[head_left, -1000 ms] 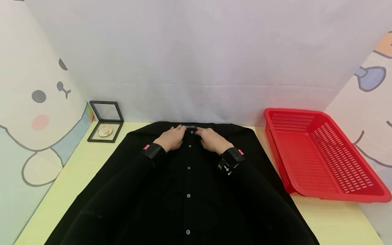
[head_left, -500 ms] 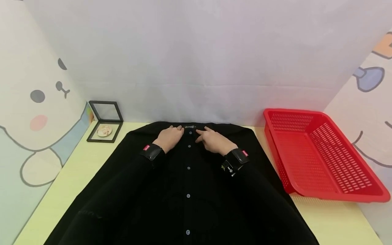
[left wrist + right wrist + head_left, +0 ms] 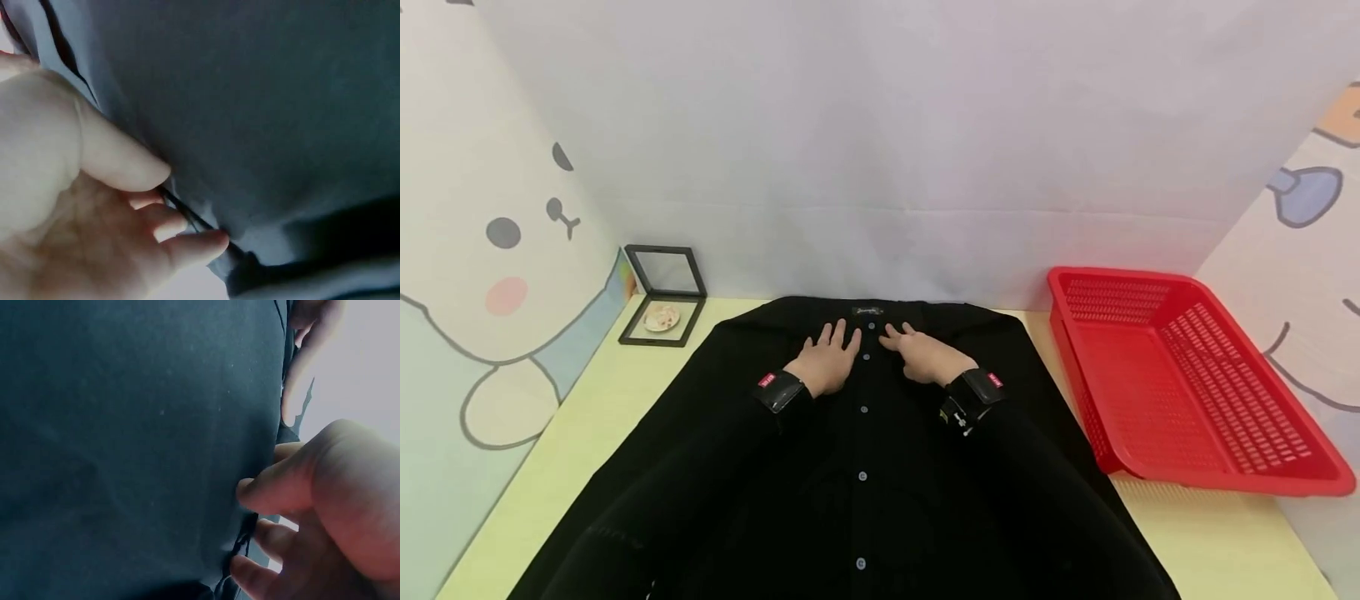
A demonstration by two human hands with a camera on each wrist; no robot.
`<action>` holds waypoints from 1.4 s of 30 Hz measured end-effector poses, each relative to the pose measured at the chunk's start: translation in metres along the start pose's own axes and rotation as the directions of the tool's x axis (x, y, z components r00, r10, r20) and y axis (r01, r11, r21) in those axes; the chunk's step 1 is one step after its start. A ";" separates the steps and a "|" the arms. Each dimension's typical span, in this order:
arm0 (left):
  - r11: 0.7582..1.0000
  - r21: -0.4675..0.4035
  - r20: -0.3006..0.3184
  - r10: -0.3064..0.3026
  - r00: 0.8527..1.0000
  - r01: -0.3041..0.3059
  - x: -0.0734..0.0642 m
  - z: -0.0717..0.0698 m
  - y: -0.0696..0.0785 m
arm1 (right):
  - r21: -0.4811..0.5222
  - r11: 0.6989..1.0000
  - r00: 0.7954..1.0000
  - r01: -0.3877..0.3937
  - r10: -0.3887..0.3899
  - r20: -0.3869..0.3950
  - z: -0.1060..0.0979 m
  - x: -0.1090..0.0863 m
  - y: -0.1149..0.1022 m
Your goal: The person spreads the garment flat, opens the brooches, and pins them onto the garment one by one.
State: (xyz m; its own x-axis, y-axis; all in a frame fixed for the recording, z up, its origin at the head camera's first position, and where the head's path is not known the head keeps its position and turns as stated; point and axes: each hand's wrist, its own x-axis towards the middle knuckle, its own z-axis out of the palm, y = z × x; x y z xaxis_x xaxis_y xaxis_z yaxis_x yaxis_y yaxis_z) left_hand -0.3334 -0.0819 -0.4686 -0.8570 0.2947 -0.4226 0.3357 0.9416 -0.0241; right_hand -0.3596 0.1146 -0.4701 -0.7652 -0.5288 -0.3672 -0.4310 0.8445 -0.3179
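A black button-up shirt [image 3: 883, 500] lies spread on the table, front up, its light buttons [image 3: 862, 477] in a line down the middle and a small label [image 3: 868, 311] at the neck. Just below the neck, left of the buttons, my left hand [image 3: 825, 362] touches the cloth with fingers spread. My right hand [image 3: 925, 354] lies opposite, right of the buttons, its fingers also apart. In the left wrist view, the left thumb and fingertips [image 3: 169, 172] touch the dark fabric. The right wrist view has the right fingertips [image 3: 247, 494] against the cloth, the left hand [image 3: 303, 372] beyond.
A red perforated basket [image 3: 1157, 358] stands on the right, close by the shirt's edge. At the back left, an open black-framed case [image 3: 683, 325] holds a small round pale item [image 3: 662, 318]. White cloth [image 3: 895, 150] hangs behind the pale yellow table [image 3: 1217, 533].
Both hands were close at the collar, fingers bent at the neck edge. They have drawn back slightly toward me and spread their fingers, and the neck label shows more fully.
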 end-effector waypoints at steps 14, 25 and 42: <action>0.991 -0.081 -0.501 0.053 0.864 -0.108 -0.080 0.013 -0.042 | -0.012 0.999 0.921 0.040 -0.041 -0.388 0.000 -0.086 0.035; 0.973 -0.217 -0.545 -0.050 0.837 -0.083 -0.082 0.035 -0.060 | 0.151 0.975 0.930 -0.164 0.204 -0.305 0.022 -0.089 0.037; 0.887 -0.426 -0.539 -0.093 0.837 -0.176 -0.087 0.033 -0.064 | 0.253 0.966 0.932 -0.054 0.139 -0.334 0.013 -0.082 0.046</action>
State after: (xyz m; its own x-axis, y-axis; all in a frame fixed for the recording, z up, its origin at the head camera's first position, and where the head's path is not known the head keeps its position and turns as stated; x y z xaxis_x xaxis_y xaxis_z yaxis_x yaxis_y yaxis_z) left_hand -0.2672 -0.1738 -0.4605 -0.9593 0.2472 0.1367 0.2824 0.8528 0.4393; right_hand -0.3108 0.1960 -0.4660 -0.9330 -0.3472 -0.0950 -0.2545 0.8228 -0.5082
